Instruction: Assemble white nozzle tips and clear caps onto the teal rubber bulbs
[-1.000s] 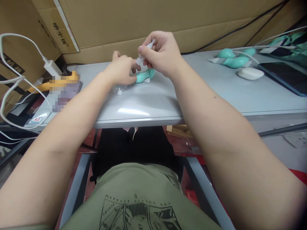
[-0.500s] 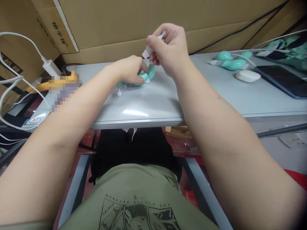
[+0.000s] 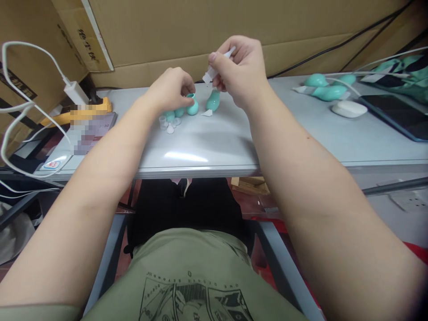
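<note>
My left hand [image 3: 175,91] pinches a small teal round-bottomed piece [image 3: 192,109] at its open top; the piece stands upright at the table surface. More teal pieces [image 3: 174,114] sit under that hand, beside small clear plastic caps [image 3: 170,126]. In my right hand [image 3: 239,69] is a small translucent dropper bottle [image 3: 211,72], held tilted with its wide end down and its narrow tip up. Below it stands a teal gourd-shaped piece [image 3: 213,100], apart from the bottle, with a scrap of white [image 3: 207,113] at its foot.
At the right lie more teal gourd shapes [image 3: 329,92], a white rounded case [image 3: 349,109] and a dark phone [image 3: 394,117]. On the left are a yellow tool [image 3: 106,105], a white charger [image 3: 76,94] and looping cables. A cardboard wall [image 3: 174,35] rises behind the grey table [image 3: 227,151].
My left hand has drawn left, away from the gourd-shaped piece. The teal piece in its fingers went from tilted to upright. My right hand still holds the bottle at nearly the same place.
</note>
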A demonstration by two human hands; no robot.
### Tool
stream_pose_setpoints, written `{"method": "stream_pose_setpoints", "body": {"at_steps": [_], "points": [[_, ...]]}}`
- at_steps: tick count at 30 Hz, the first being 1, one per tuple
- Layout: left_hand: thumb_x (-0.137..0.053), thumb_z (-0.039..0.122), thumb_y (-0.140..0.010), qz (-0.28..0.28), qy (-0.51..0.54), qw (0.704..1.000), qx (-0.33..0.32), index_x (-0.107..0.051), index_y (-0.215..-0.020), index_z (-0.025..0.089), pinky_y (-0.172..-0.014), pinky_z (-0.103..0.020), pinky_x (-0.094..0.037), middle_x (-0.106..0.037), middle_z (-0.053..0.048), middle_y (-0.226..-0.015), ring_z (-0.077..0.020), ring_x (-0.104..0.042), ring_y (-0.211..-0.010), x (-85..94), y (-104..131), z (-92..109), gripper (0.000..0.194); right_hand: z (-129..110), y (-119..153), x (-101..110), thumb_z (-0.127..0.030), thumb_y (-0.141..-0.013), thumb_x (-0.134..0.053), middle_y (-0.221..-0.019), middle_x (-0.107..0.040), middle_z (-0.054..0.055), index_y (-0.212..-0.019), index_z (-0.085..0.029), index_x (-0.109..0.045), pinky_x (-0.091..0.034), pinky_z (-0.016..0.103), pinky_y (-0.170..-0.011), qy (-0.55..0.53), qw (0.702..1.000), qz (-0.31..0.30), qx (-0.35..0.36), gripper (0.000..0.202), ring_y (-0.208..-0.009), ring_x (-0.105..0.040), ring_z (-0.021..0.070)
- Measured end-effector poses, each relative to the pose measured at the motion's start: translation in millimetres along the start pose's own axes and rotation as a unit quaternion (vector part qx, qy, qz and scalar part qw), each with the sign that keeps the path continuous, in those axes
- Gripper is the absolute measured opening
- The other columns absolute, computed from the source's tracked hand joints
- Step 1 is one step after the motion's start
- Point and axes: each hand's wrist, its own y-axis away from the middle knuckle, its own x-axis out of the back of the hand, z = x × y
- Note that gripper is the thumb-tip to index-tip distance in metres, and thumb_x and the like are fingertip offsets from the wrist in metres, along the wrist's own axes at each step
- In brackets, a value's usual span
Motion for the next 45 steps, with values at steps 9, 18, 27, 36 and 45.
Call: {"method": "stream_pose_setpoints", "body": {"at_steps": [9, 18, 27, 36, 45], "points": [[-0.088, 0.052, -0.089, -0.001, 0.005, 1.000, 0.012, -0.099, -0.126, 0.041, -0.133, -0.062, -0.067, -0.096, -0.001, -0.148, -0.0429, -0.086, -0.149, 0.1, 10, -1, 0.040, 16, -14, 1, -0.068, -0.097, -0.110, -0.084, -0.077, -0.002, -0.088, -0.038, -0.065, -0.049, 0.048, -0.073, 0.003, 0.999, -0.038, -0.025, 0.055, -0.079, -0.063, 0.0304], [-0.077, 0.059, -0.105, 0.036, 0.058, 0.997, -0.034, -0.094, -0.119, 0.035, -0.125, -0.062, -0.065, -0.098, 0.002, -0.127, -0.0348, -0.085, -0.130, 10.9, 26, 20, 0.032, -11, 28, -19, -0.078, -0.087, -0.116, -0.102, -0.085, -0.003, -0.092, -0.046, -0.076, -0.064, 0.060, -0.096, 0.018, 0.999, -0.040, 0.015, 0.051, -0.097, -0.071, 0.0363], [-0.063, 0.119, -0.092, 0.040, -0.014, 0.997, 0.069, -0.077, -0.080, 0.043, -0.098, -0.065, -0.065, -0.093, -0.002, -0.100, -0.0318, -0.077, -0.114, 24.9, 24, 23, 0.078, 0, 13, -9, -0.075, -0.088, -0.120, -0.102, -0.089, 0.002, -0.088, -0.040, -0.077, -0.066, 0.060, -0.096, 0.015, 0.999, -0.030, 0.029, 0.056, -0.100, -0.079, 0.0399], [-0.087, 0.061, -0.083, -0.009, -0.027, 0.999, -0.020, -0.092, -0.089, 0.046, -0.151, -0.077, -0.045, -0.094, -0.005, -0.134, -0.0497, -0.072, -0.159, 26.0, 31, 7, 0.017, 19, 16, -5, -0.020, -0.094, -0.104, -0.076, -0.075, 0.000, -0.087, -0.034, -0.094, -0.046, 0.045, -0.071, 0.192, 0.961, -0.185, 0.067, 0.019, -0.074, -0.060, 0.0279], [-0.094, 0.044, -0.083, -0.047, -0.117, 0.991, -0.054, -0.097, -0.095, 0.035, -0.136, -0.076, -0.044, -0.088, -0.013, -0.121, -0.0546, -0.067, -0.151, 6.9, 17, -9, 0.016, 3, 9, -15, -0.027, -0.083, -0.121, -0.086, -0.080, 0.000, -0.094, -0.030, -0.082, -0.057, 0.045, -0.075, 0.324, 0.908, -0.262, -0.047, 0.041, -0.083, -0.080, 0.0345]]}}
